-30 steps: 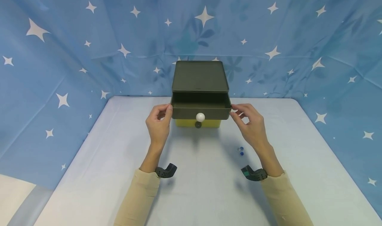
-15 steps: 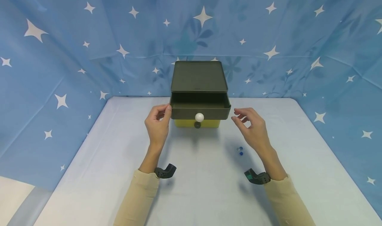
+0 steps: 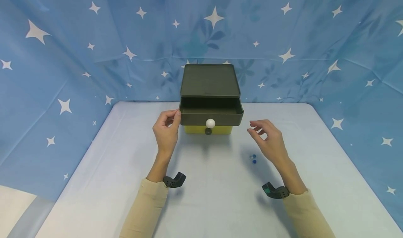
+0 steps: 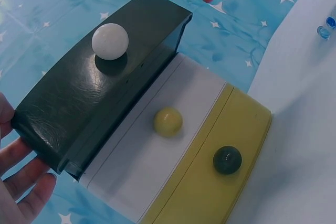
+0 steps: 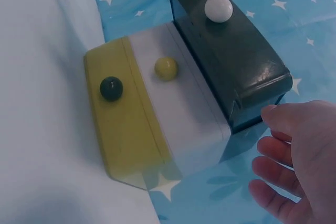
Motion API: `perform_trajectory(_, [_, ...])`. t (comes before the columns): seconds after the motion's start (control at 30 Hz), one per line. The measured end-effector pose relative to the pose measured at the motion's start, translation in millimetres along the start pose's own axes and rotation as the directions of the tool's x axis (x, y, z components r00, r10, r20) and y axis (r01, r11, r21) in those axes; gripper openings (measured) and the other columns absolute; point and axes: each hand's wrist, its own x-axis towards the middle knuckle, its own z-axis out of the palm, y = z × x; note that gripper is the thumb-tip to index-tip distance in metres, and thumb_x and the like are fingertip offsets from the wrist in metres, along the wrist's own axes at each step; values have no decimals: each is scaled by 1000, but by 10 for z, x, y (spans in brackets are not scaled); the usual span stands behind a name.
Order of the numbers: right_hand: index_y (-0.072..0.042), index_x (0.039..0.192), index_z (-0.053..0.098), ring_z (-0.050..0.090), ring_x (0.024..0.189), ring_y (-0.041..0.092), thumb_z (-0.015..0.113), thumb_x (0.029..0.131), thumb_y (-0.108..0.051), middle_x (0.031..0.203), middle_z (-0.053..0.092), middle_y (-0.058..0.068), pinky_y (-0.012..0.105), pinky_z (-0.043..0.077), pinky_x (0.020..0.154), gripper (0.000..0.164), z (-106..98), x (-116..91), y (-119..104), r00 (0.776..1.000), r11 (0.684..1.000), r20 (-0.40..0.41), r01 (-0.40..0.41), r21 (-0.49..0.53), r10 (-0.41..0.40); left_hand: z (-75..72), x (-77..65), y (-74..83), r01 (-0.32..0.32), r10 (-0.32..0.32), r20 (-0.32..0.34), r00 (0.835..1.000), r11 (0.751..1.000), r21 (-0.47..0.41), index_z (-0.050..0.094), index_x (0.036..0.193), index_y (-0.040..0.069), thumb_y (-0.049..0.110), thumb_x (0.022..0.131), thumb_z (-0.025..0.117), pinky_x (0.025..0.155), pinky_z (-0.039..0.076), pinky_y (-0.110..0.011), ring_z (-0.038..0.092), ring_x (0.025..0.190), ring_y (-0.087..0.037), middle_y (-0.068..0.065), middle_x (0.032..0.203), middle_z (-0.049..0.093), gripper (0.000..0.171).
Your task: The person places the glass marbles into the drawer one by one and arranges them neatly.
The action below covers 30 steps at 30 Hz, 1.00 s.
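Reader: What stood at the left?

Author: The bare left hand (image 3: 166, 129) pinched the left front corner of the top drawer (image 3: 195, 119), a dark green, open-topped, plastic-looking tray with a round white knob (image 3: 210, 123).

Reader: And at centre?

Author: That drawer projected, pulled out, from beneath a flat dark green cabinet top (image 3: 210, 80), above a smooth white middle tier (image 4: 134, 156) and a yellow bottom tier (image 3: 223, 130).

Reader: What had changed at the right?

Author: Past some small blue pieces (image 3: 254, 161) on the white table, the right hand (image 3: 270, 138), formerly at the drawer's right corner, had withdrawn and hung apart, fingers loosely bent, holding nothing. The drawer's position was unaltered; support now came from one side, apparently freeing that hand.
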Motion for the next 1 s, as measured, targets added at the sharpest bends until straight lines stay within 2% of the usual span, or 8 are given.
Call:
perform_trajectory(0.13, [-2,114,69,66,88,24,76,87,-4,106,71,12,8,49,76,28,4,-47,46,1000,1000,7,10,-6,-10,-3,-4,-7,1,-1,1,1000,1000,-1,70,97,-12,-1,92,67,75,52,-15,61,79,5,-28,97,71,13])
perform_trajectory(0.4, [-4,114,69,65,90,21,76,89,-10,107,70,10,5,47,78,27,-12,-125,112,998,998,50,-41,-50,44,1,-9,-15,-6,6,3,1000,1000,13,71,97,-11,0,92,67,75,52,-15,60,79,6,-27,96,71,13])
perform_trajectory(0.57, [-4,109,69,64,89,21,77,88,-10,104,70,9,10,50,76,23,-8,-149,191,997,998,63,-29,-51,32,4,-5,-14,-9,9,1,1000,1000,9,71,97,-11,0,92,67,75,52,-15,61,79,5,-27,96,71,13])
perform_trajectory(0.73, [-6,106,70,63,90,21,78,87,-11,101,70,6,19,52,73,22,-12,-169,286,990,999,137,-23,-47,29,-3,-4,-6,-8,8,-1,1000,1000,0,71,97,-12,-1,92,67,75,51,-15,61,79,5,-28,96,71,13])
perform_trajectory(1.0, [-6,106,71,60,90,20,77,88,-13,100,69,3,26,52,73,20,-9,-209,422,962,997,265,-67,-34,73,-4,-3,-22,-5,5,1,1000,1000,5,71,97,-11,1,92,67,75,52,-15,60,79,6,-27,96,71,13])
